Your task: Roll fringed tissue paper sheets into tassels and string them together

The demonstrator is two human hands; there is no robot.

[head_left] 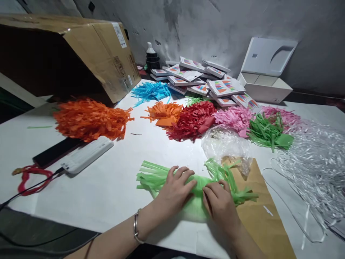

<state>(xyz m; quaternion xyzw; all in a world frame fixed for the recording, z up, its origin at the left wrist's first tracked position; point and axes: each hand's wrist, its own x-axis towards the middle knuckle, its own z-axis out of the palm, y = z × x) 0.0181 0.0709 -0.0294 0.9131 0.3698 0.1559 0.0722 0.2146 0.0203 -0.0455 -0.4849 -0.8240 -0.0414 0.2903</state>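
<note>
Light green fringed tissue paper (198, 212) lies on the white table in front of me, its cut strips fanning out to the left and right. My left hand (175, 190) presses on its middle with the fingers curled over a bunched fold. Close beside it, my right hand (219, 198) grips the same paper, fingers bent around the fold; the thumb is mostly hidden. The right-hand strips spill over a brown paper sheet (265, 212). A clear plastic bag (229, 144) sits just beyond them.
Fringed bundles line the back: orange (91, 118), blue (151, 91), red (192, 120), pink (234, 117) and green (268, 131). Silver strands (318, 162) cover the right side. A white power bank (87, 154), cardboard box (107, 57), several printed boxes (185, 73) and an open white box (265, 88) surround the workspace.
</note>
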